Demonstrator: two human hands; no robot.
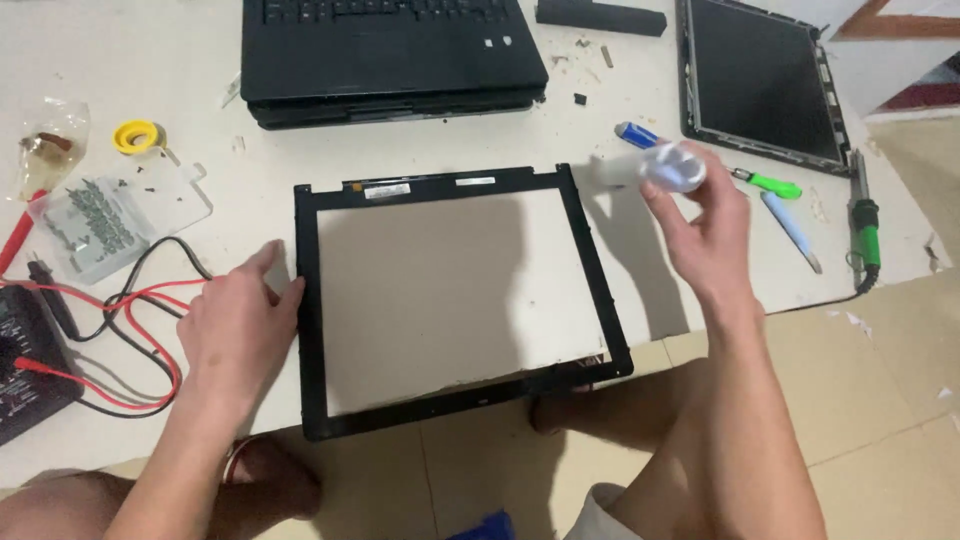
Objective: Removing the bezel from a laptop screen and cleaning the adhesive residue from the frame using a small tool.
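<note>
A black laptop screen bezel lies flat on the white table, its near edge hanging over the table's front. My left hand rests on the table with fingers touching the bezel's left side. Raised above the bezel's right edge, my right hand grips a small white, blurred object, seemingly a roll of tape or a small tube.
A black laptop base sits at the back, a bare screen panel at back right. A soldering iron, a green-handled tool and a blue tool lie right. Multimeter leads, a screw box and yellow tape lie left.
</note>
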